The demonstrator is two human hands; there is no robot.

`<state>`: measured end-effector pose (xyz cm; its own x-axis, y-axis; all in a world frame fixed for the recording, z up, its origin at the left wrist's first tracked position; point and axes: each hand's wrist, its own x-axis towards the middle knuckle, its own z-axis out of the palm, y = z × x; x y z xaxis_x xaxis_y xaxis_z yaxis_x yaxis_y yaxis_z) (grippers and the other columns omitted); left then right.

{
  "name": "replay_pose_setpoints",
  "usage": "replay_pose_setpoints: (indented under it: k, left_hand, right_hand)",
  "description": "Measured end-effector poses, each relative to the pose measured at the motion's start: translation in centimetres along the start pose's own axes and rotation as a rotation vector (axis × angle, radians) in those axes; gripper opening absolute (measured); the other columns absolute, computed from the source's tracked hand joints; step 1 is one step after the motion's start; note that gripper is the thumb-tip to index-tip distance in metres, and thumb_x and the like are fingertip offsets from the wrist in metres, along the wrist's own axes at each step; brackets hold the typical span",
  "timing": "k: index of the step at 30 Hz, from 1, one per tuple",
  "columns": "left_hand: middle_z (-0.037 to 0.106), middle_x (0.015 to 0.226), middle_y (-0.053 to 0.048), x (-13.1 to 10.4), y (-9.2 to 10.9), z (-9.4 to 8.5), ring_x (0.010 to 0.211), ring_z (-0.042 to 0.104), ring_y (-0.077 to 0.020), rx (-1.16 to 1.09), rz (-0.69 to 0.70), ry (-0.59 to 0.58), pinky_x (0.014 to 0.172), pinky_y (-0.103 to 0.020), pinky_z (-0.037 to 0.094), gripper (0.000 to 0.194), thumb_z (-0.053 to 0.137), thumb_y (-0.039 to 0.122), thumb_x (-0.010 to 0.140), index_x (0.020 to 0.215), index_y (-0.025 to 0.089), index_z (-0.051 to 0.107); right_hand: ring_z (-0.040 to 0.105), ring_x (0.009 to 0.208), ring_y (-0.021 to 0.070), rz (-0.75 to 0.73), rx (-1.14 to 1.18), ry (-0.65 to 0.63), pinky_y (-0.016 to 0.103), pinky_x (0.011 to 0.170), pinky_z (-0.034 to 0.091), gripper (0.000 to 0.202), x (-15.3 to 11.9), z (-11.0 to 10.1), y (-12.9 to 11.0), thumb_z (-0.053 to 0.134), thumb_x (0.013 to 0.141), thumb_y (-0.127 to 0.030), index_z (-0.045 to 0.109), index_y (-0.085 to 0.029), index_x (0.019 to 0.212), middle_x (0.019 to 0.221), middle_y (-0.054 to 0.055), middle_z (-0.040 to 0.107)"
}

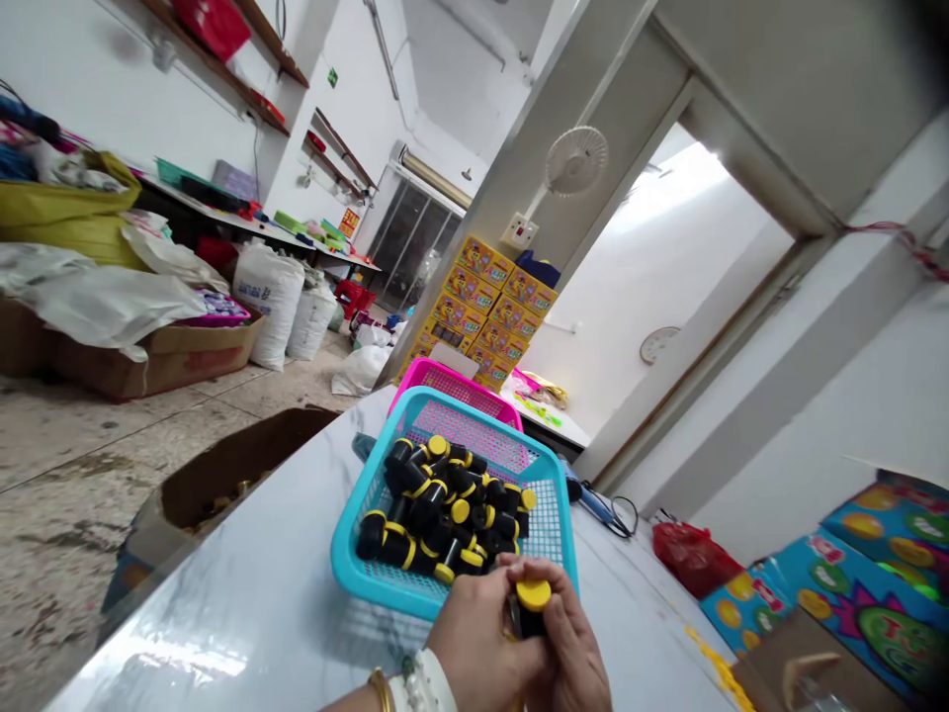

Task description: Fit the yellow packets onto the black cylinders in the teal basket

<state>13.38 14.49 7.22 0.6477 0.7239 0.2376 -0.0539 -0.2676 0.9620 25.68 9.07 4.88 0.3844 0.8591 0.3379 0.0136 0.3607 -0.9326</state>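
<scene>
A workroom with white walls and a stained, tiled floor [44,504] spreads out behind a glossy, marble-patterned table [297,564], seen at a slant. White sacks [267,297] and a cardboard box [200,356] under pale sheeting stand on the floor at left, below a long bench [286,235] loaded with goods; a shelf [215,64] crosses the wall at upper left. Stacked yellow cartons [485,311] rise at center, beneath a power socket [520,230] and a pale fan [576,161]. A round clock [658,345] shows through the doorway at right.

On the table, a blue plastic basket [342,554] holds a heap of black-and-yellow pieces [434,504], with a pink basket [422,369] just behind it. A blue-handled tool [593,504] lies to its right, and a red plastic bag [693,556] and printed boxes [882,583] fill the lower right, near scattered yellow bits [719,665].

At bottom center, the left hand [478,633], a gold bangle [381,687] and beads [421,684] at its wrist, and the right hand [582,633] close together around a black piece with a yellow cap [534,594], held cap up before the blue basket's near rim. The fingers are curled in; how firmly each hand grips cannot be told.
</scene>
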Motion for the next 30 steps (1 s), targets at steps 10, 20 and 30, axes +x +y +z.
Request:
replay_pose_setpoints:
  k: [10,20,30]
  left_hand:
    - [0.073,0.088,-0.015,0.7,-0.4,-2.7,0.083,0.069,-0.0297,0.495,0.009,-0.032,0.070,-0.034,0.047,0.022,0.058,0.023,0.077,0.095,0.017,0.071]
    - [0.074,0.083,-0.016,0.9,-0.3,-3.0,0.081,0.070,-0.0312,0.529,0.061,-0.144,0.066,-0.034,0.049,0.023,0.062,0.032,0.076,0.085,0.016,0.076]
    - [0.074,0.088,-0.012,0.8,-0.7,-1.6,0.084,0.069,-0.0266,0.612,0.145,-0.140,0.072,-0.032,0.049,0.027,0.057,0.032,0.085,0.104,0.016,0.068]
  right_hand:
    - [0.070,0.100,0.0299,-0.102,-0.556,-0.088,0.042,0.087,0.059,0.018,1.5,-3.5,-2.4,0.080,0.074,-0.030,0.077,-0.024,0.091,0.107,0.013,0.074]
    - [0.070,0.100,0.0268,-0.224,-0.818,-0.275,0.032,0.076,0.061,0.028,1.2,-4.0,-3.5,0.075,0.080,-0.029,0.077,-0.031,0.108,0.110,0.010,0.072]
    - [0.067,0.094,0.0213,-0.240,-0.715,-0.189,0.033,0.074,0.061,0.032,0.4,-4.2,-4.0,0.080,0.076,-0.022,0.077,-0.028,0.107,0.102,0.008,0.070]
